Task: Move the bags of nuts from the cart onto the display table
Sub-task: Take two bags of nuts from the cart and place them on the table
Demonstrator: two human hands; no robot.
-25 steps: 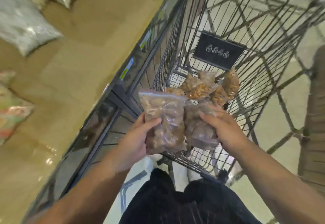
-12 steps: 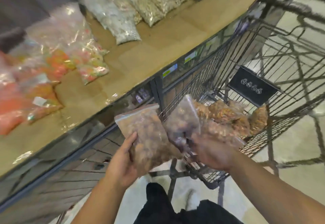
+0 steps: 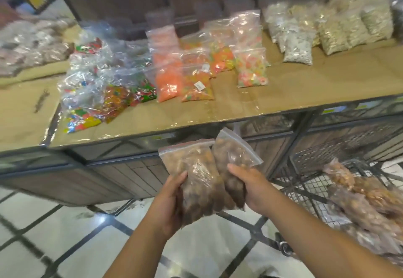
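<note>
I hold two clear zip bags of brown nuts side by side in front of the display table [image 3: 218, 112], below its front edge. My left hand [image 3: 169, 203] grips the left bag of nuts [image 3: 196, 179] from its left side. My right hand [image 3: 250, 186] grips the right bag of nuts [image 3: 233, 155] from the right. The wire cart [image 3: 309, 181] stands at the right with several more bags of nuts [image 3: 359, 203] inside.
The table top, covered in brown paper, carries bags of colourful candy [image 3: 174, 74] in the middle, wrapped sweets [image 3: 98, 94] at the left and pale seed bags [image 3: 327, 31] at the back right. A bare paper strip runs along its front edge. Tiled floor lies below.
My view has swung left from the cart to face the table. Both hands have carried the two bags out of the cart and toward the table's front edge.
</note>
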